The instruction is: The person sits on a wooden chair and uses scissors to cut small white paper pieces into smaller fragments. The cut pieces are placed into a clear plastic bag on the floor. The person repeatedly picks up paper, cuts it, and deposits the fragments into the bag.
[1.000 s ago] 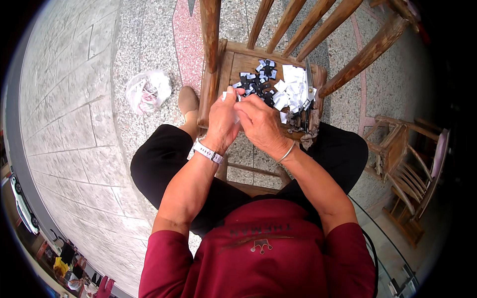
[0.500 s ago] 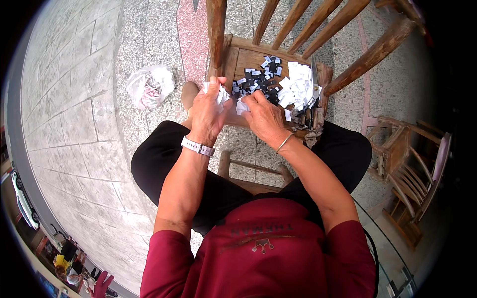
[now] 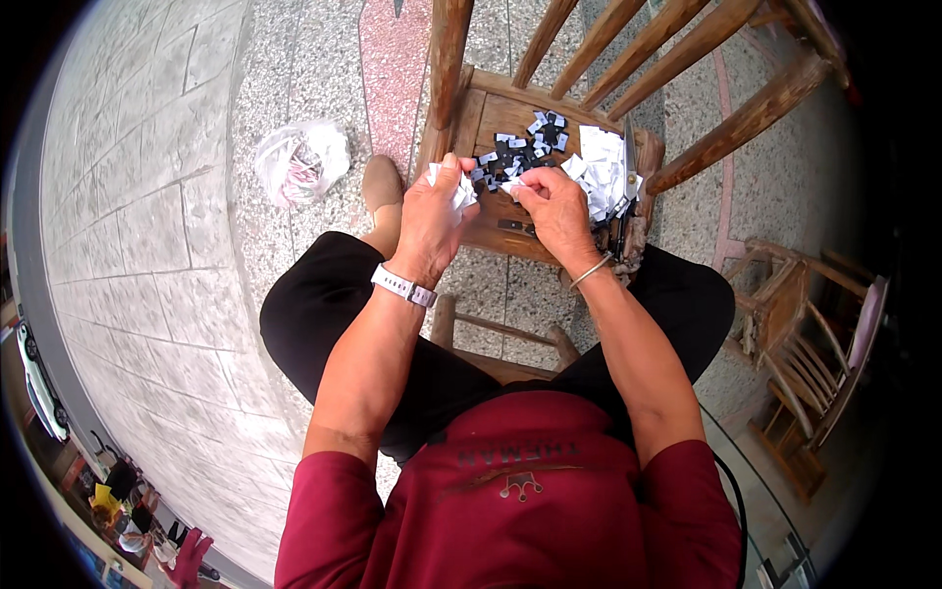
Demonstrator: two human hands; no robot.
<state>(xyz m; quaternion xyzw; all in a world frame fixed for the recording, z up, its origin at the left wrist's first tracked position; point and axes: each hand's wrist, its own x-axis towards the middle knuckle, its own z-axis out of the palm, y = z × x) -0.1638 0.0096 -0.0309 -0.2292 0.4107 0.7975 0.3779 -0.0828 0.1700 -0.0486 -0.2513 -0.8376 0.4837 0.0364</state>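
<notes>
My left hand (image 3: 432, 224), with a white band at the wrist, is closed around a bunch of small white slips (image 3: 463, 199) at the left edge of a wooden chair seat (image 3: 478, 236). To its right, my right hand (image 3: 559, 216) pinches a white slip (image 3: 512, 185) between thumb and fingertips, low over the seat. Beyond both hands lies a heap of small black pieces with whitish labels (image 3: 520, 149). A pile of loose white slips (image 3: 601, 169) sits right of it. Two dark flat pieces (image 3: 510, 225) rest near the seat's front edge.
Scissors (image 3: 631, 182) lie along the pile's right side, by a crumpled brownish cloth (image 3: 636, 238). Wooden back spindles (image 3: 628, 54) rise at the far side. A white plastic bag (image 3: 302, 162) is on the floor at left, near a tan shoe (image 3: 382, 183). Another wooden chair (image 3: 800, 339) stands right.
My right hand has moved right, away from my left hand, uncovering the dark pieces near the seat's front edge. My left hand still holds its bunch; the view has shifted slightly.
</notes>
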